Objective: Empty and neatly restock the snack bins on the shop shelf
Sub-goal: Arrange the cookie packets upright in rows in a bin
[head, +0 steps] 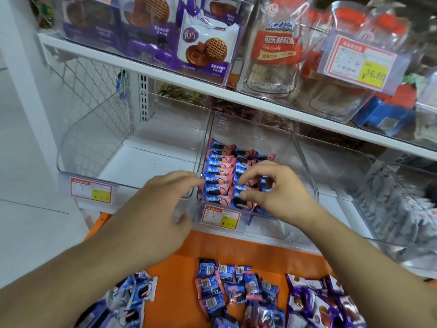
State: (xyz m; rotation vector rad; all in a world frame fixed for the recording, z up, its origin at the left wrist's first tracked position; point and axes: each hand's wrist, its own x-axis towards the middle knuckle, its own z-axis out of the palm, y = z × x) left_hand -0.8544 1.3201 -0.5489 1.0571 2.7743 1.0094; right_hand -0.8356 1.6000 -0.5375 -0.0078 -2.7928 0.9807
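The right hand point(276, 192) pinches a pink-and-blue cookie packet point(243, 204), seating it in the middle clear bin point(300, 147); at nine o'clock, the left hand point(163, 209), fingers relaxed, steadies the packet row point(216, 176), keeping it neat.

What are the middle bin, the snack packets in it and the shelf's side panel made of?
Bin: clear rigid plastic, glossy; the shelf shows through its walls.
Packets: thin printed film, probably plastic, shiny and crinkled, with crimped ends.
Side panel: white wire mesh, likely coated metal; diamond grid with open gaps.
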